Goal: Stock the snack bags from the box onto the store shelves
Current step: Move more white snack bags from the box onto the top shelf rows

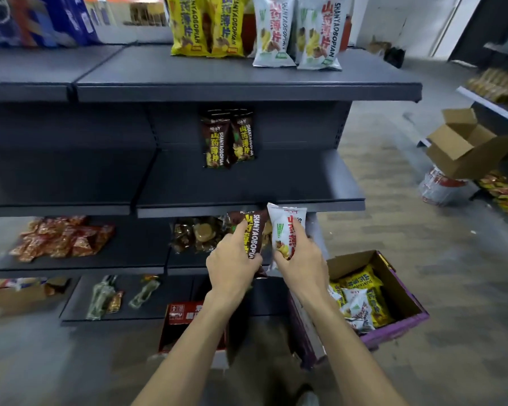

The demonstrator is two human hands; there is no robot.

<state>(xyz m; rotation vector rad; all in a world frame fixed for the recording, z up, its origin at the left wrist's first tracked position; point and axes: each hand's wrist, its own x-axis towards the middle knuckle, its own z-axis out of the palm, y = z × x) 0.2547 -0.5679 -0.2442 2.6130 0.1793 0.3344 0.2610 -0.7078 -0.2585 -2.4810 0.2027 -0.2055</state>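
Here, the middle shelf [291, 183] at the centre of the frame is mostly bare, with open board on both sides of the two brown bags [228, 139] standing at its back. Its front edge runs just above both hands. The left hand [232, 259], fingers curled, grips one brown bag [254, 230] upright. The right hand [301, 260], just beside it, grips one white bag [286, 227], whose top corner overlaps that edge. On the top shelf [217, 74] stand two yellow bags [208, 24] and two white bags [296, 30]. The box [399, 288] sits open at lower right, holding more yellow and white bags.
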